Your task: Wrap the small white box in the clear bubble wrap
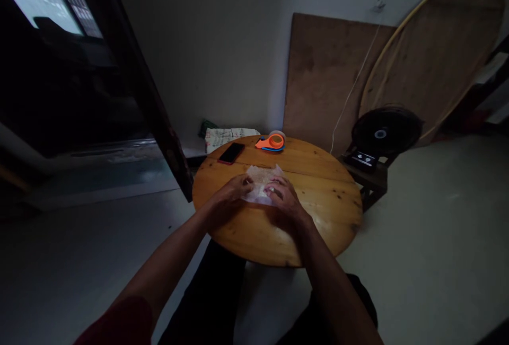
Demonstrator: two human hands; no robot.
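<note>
A crinkled, translucent sheet of what looks like bubble wrap (260,176) lies on the round wooden table (326,196). At its left edge, my left hand (237,187) has curled fingers gripping the wrap. My right hand (283,195) bends over the right part of the sheet, its fingers closed on the plastic. Whether anything is inside the wrap I cannot tell. Beyond the hands, an orange and blue tape dispenser (275,142) sits near the table's far edge. A dark-screened phone with a red edge (231,153) rests to its left.
A black fan (382,132) stands on a dark wooden stool (374,175) right of the table. A brown board (318,69) and a large round tabletop (441,53) lean on the wall. A printed white bag (214,138) lies behind the table; a dark post (139,74) rises at left.
</note>
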